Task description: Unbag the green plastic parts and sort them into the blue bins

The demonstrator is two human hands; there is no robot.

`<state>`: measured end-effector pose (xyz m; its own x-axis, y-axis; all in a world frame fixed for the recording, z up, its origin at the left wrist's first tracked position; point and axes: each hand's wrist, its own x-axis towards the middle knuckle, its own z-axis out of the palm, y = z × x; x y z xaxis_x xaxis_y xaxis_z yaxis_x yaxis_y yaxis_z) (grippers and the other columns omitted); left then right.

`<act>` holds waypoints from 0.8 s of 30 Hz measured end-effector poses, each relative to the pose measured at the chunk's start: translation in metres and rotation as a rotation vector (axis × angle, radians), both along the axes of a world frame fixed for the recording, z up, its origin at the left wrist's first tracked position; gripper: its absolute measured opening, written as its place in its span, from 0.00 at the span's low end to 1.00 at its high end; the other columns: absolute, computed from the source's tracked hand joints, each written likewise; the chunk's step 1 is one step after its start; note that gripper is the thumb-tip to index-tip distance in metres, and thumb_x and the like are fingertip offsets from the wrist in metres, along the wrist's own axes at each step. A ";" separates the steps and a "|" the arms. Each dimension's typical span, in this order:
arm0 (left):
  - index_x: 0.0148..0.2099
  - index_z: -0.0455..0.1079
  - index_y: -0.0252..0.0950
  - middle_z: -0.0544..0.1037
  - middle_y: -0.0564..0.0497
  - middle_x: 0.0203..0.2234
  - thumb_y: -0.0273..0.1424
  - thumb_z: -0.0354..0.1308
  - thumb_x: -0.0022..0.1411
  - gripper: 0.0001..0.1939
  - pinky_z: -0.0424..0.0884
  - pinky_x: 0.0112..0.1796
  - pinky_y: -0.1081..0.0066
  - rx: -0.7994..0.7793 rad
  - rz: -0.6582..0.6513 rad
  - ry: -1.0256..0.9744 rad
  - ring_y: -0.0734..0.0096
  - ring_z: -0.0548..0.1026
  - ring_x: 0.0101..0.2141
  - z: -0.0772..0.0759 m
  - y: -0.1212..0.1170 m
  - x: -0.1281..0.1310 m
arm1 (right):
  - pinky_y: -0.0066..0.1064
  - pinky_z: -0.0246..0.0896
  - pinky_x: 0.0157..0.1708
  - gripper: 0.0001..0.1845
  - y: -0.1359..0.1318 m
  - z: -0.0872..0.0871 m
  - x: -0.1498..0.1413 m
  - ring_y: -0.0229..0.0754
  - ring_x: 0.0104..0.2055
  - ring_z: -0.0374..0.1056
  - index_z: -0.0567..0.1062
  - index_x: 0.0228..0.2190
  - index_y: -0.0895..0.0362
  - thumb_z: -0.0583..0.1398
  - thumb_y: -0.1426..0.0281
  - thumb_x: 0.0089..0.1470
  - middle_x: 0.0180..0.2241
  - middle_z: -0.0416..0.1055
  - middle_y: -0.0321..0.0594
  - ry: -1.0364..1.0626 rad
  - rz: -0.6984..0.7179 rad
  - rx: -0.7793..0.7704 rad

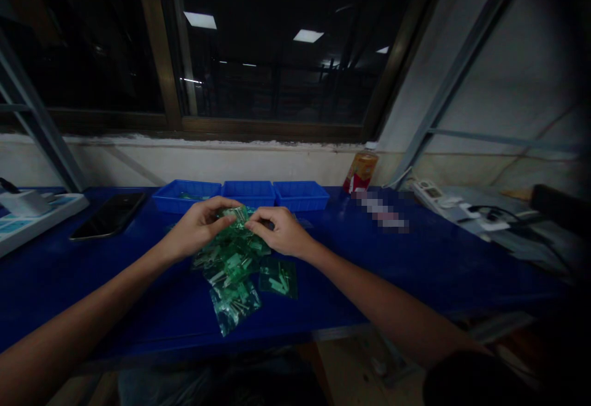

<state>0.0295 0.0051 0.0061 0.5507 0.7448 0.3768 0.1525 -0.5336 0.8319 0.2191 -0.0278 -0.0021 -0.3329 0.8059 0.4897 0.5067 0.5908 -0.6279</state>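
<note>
Both hands meet over a heap of small clear green-tinted plastic bags (pixel 231 264) on the blue tabletop. Between them is one small plastic bag (pixel 239 214) with thin screw-like metal pieces visible inside. My left hand (pixel 198 227) holds its left side, thumb and fingers closed around it. The fingertips of my right hand (pixel 279 230) pinch the right edge of this bag. At the right of the heap lies a flat bag (pixel 279 278) with pale green plugs and a screw-like piece. Nearest me, another bag (pixel 236 304) contains similar slim metal pieces.
Behind the heap stand three blue trays: a left tray (pixel 187 185) with some bags inside, a middle tray (pixel 248 185) and a right tray (pixel 301 188). A phone (pixel 108 215) and power strip (pixel 41 221) lie left. A drink bottle (pixel 361 172) stands back right.
</note>
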 end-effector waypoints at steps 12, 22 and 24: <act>0.44 0.70 0.35 0.74 0.47 0.38 0.33 0.54 0.56 0.13 0.65 0.42 0.64 0.055 -0.123 0.108 0.64 0.71 0.39 0.004 0.002 -0.004 | 0.24 0.49 0.23 0.11 0.000 0.003 0.003 0.30 0.21 0.56 0.71 0.22 0.60 0.56 0.67 0.51 0.19 0.64 0.33 -0.087 0.088 0.059; 0.45 0.70 0.37 0.74 0.48 0.39 0.32 0.53 0.57 0.13 0.65 0.42 0.67 0.098 -0.145 0.154 0.66 0.71 0.40 0.002 0.005 -0.005 | 0.25 0.53 0.26 0.10 0.000 0.000 0.006 0.34 0.26 0.62 0.71 0.26 0.60 0.53 0.69 0.55 0.24 0.68 0.38 -0.255 0.102 0.267; 0.44 0.70 0.37 0.74 0.48 0.38 0.32 0.54 0.57 0.13 0.66 0.41 0.67 0.084 -0.137 0.139 0.66 0.71 0.39 0.003 0.006 -0.006 | 0.25 0.54 0.27 0.10 0.000 0.001 0.006 0.34 0.27 0.62 0.71 0.26 0.60 0.53 0.70 0.55 0.25 0.68 0.38 -0.275 0.107 0.286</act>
<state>0.0236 0.0107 0.0089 0.6957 0.6286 0.3477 0.1836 -0.6236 0.7599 0.2250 -0.0283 -0.0012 -0.5570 0.6040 0.5700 0.5589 0.7803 -0.2807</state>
